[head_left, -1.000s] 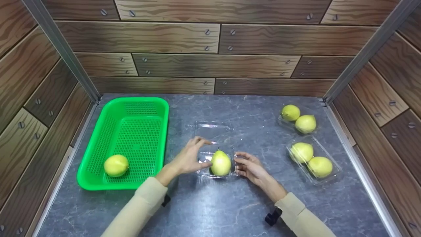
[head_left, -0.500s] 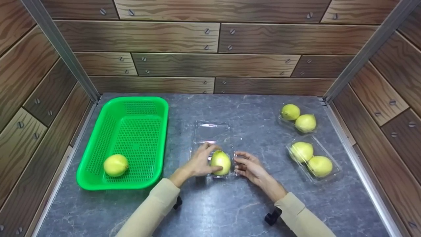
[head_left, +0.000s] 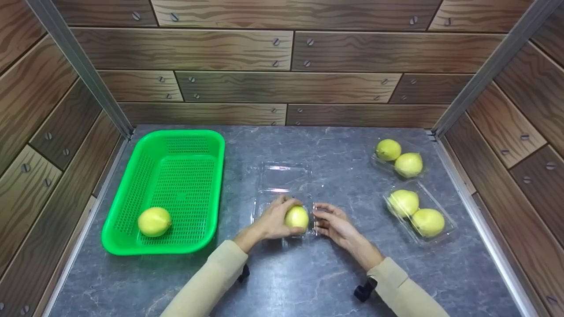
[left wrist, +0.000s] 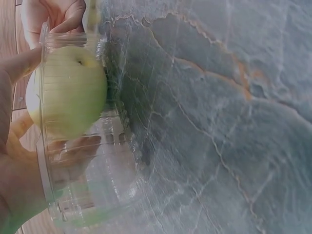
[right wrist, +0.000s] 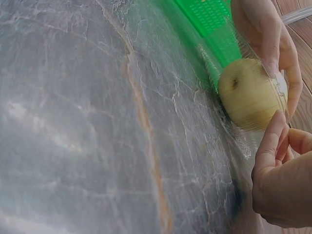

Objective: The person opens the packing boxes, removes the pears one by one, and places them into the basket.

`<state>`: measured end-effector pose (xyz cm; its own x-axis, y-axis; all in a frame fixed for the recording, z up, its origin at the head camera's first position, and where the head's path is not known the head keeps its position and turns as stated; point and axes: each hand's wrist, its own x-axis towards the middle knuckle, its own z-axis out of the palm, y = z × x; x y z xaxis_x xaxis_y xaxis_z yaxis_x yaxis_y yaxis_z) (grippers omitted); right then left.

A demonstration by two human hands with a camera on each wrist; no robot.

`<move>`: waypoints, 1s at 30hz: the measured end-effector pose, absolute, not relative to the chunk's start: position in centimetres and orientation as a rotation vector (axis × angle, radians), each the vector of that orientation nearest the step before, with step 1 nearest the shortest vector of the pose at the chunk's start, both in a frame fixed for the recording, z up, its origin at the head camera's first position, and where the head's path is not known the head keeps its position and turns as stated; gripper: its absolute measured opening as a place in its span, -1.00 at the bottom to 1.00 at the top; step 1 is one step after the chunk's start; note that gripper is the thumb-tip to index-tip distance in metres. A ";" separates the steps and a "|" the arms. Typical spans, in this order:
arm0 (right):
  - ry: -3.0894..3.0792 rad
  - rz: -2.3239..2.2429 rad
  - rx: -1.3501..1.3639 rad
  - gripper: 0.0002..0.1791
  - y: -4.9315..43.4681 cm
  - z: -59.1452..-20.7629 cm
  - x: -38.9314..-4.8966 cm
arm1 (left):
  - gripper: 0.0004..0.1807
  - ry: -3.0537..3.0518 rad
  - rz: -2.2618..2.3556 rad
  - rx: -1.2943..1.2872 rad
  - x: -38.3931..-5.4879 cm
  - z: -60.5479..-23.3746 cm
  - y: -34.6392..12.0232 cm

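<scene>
A yellow-green pear (head_left: 297, 218) lies in the base of a clear plastic clamshell box, whose lid (head_left: 285, 177) is folded back on the far side. My left hand (head_left: 273, 220) grips the pear from the left, thumb on the near side and fingers on the far side. In the left wrist view the pear (left wrist: 70, 92) shows through the box's clear wall (left wrist: 107, 168). At the right side of the box, my right hand (head_left: 337, 226) pinches the rim between thumb and fingers; the right wrist view shows these fingertips (right wrist: 277, 124) beside the pear.
On the left stands a green perforated basket (head_left: 219, 176) with one pear (head_left: 154, 222) in it. Two clear boxes are at the right, the far one holding two pears (head_left: 409, 165), the nearer one two more (head_left: 428, 222). Wood-patterned walls (head_left: 282, 86) surround the grey marbled table (head_left: 343, 154).
My left hand has moved right, from beside the pear to a grip round it. The pear looks rounder now, its stem out of sight. My right hand has stayed at the box's edge.
</scene>
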<state>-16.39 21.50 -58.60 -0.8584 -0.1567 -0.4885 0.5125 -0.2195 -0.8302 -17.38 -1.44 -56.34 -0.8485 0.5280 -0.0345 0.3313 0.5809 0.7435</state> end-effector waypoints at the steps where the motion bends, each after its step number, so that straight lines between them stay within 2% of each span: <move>1: 1.618 -2.119 0.421 -0.70 21.5 -58.6 -16.4 | -0.17 2.560 1.125 0.707 -17.4 -56.4 -1.4; 4: 1.612 -2.121 0.422 -0.66 21.5 -58.6 -16.5 | -0.18 2.559 1.119 0.699 -17.5 -56.4 -1.3; 10: 1.599 -2.123 0.413 -0.73 21.5 -58.5 -16.5 | -0.21 2.574 1.102 0.720 -17.7 -56.4 -1.1; 23: 1.611 -2.129 0.429 -0.73 21.5 -58.8 -16.5 | -0.24 2.591 1.125 0.766 -17.7 -56.1 -1.2; 30: 1.617 -2.129 0.400 -0.66 21.5 -58.7 -16.5 | -0.26 2.601 1.138 0.786 -17.9 -54.6 -1.8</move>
